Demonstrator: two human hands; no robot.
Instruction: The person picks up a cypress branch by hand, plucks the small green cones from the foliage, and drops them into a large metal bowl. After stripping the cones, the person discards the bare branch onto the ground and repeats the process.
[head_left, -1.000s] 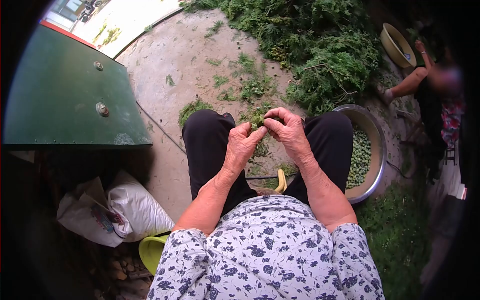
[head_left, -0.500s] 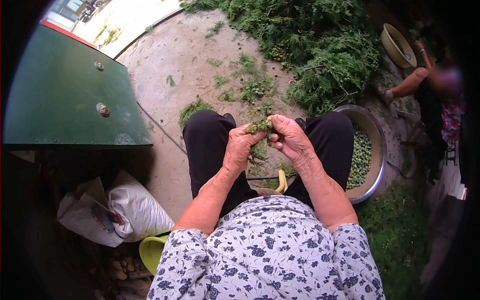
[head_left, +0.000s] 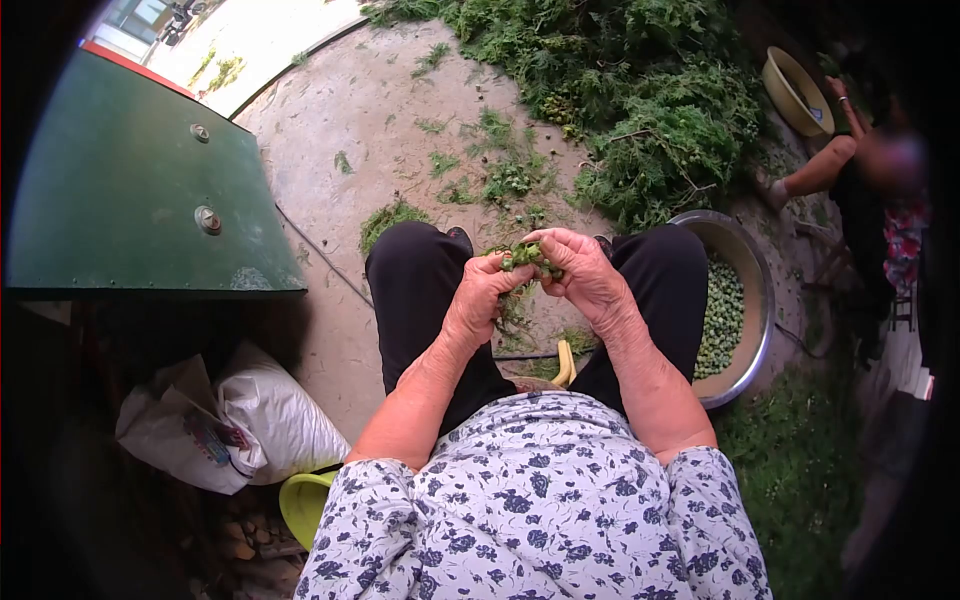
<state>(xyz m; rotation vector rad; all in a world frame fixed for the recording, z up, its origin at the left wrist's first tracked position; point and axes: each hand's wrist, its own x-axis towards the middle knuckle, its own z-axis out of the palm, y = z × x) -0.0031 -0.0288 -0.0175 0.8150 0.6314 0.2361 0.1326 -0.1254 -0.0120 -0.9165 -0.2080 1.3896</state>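
Note:
Between my knees, my left hand [head_left: 481, 297] is closed on a small green sprig [head_left: 516, 308] whose leafy end hangs below the fingers. My right hand [head_left: 583, 277] pinches at the upper part of the same sprig, with green berries showing between the two hands. Beside my right knee is a wide metal basin [head_left: 761, 345] holding many small green berries [head_left: 722, 318]. Loose green bits lie on the ground beyond my hands.
A large heap of green branches [head_left: 650, 110] lies ahead. At right sits another person [head_left: 845, 180] near a beige basin [head_left: 797, 92]. A green metal box [head_left: 130, 190], white sacks [head_left: 270, 410] and a yellow-green container [head_left: 305, 505] are at left.
My right fingers have shifted slightly left along the sprig, and more green berries show between the hands. My left hand stays nearly in place.

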